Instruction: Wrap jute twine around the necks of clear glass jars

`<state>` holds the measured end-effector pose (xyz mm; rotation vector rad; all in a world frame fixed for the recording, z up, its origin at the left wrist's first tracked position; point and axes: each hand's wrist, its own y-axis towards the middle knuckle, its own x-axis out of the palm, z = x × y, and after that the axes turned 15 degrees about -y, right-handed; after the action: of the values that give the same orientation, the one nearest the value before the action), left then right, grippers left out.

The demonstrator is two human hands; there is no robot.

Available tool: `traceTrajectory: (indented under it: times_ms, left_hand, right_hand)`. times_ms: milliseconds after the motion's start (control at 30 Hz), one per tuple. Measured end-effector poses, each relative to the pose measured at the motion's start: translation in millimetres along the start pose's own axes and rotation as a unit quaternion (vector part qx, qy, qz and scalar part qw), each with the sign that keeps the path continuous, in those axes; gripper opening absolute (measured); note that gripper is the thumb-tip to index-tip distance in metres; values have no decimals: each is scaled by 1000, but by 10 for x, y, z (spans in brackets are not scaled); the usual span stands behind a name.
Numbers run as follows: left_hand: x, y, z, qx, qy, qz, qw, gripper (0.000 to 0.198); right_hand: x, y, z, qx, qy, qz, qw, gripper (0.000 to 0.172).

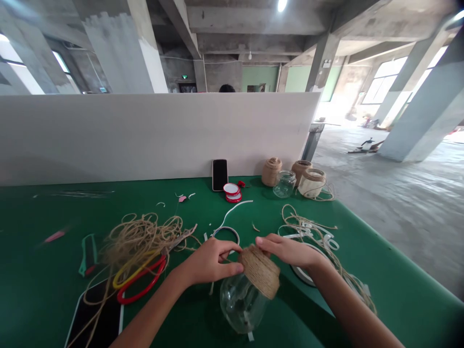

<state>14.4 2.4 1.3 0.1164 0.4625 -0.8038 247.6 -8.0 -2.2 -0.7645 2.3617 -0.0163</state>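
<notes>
A clear glass jar (pixel 241 304) is tilted over the green table in front of me, its upper part wrapped in rows of jute twine (pixel 261 273). My left hand (pixel 213 261) grips the jar at the wrapped end, thumb and fingers pressed to its left side. On the other side, my right hand (pixel 288 249) has its fingers closed on the far edge of the wrapping. Whether a loose twine end is pinched there is hidden. A small white strip (pixel 251 336) hangs at the jar's bottom.
Left lie a tangled twine heap (pixel 145 237), scissors with red and yellow handles (pixel 145 280), a green cutter (pixel 88 255) and a dark tablet (pixel 97 314). Tape rolls (pixel 232 191), a phone (pixel 219 175) and several jars (pixel 284 183) stand behind. More twine (pixel 326 241) lies right.
</notes>
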Motion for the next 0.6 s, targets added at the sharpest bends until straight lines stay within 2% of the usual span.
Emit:
traceTrajectory:
  times_ms: [233, 467, 600]
  left_hand:
    - [27, -28, 59, -2, 99, 57, 993, 43]
    - [-144, -3, -76, -18, 44, 28, 998, 58]
    - [-203, 29, -183, -33, 11, 21, 999, 59]
  right_hand:
    - [74, 97, 36, -6, 111, -10, 994, 43]
    - [22, 90, 76, -111, 52, -45, 991, 47]
    - [24, 100, 72, -157, 25, -43, 986, 47]
